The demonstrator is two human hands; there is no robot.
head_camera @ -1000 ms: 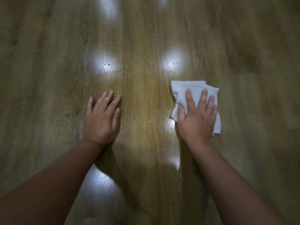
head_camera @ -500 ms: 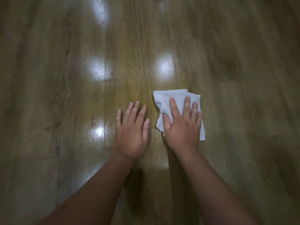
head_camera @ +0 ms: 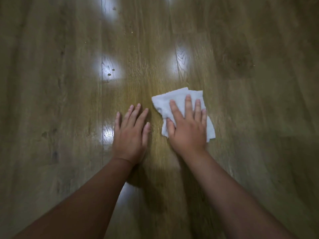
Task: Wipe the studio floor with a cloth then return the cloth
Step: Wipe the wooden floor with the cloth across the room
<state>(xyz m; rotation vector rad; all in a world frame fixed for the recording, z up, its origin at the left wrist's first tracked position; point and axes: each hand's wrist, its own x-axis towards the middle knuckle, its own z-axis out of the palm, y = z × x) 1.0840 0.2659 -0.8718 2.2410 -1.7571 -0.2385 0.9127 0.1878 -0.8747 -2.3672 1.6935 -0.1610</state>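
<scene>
A small white cloth [head_camera: 174, 100] lies folded on the wooden floor [head_camera: 259, 118], right of centre. My right hand [head_camera: 187, 128] presses flat on top of it with the fingers spread, covering its near half. My left hand [head_camera: 131, 133] rests palm-down on the bare boards just to the left of the cloth, fingers apart, with nothing in it. A narrow strip of floor separates the two hands.
Bright reflections of ceiling lights [head_camera: 109, 69] shine on the boards ahead. Small crumbs and dark specks [head_camera: 111, 73] dot the floor beyond the hands. Plank floor fills the whole view on every side.
Over the last second my right hand slid the cloth leftward, and my left hand shifted right until the two hands sit close together. The cloth now lies slightly turned.
</scene>
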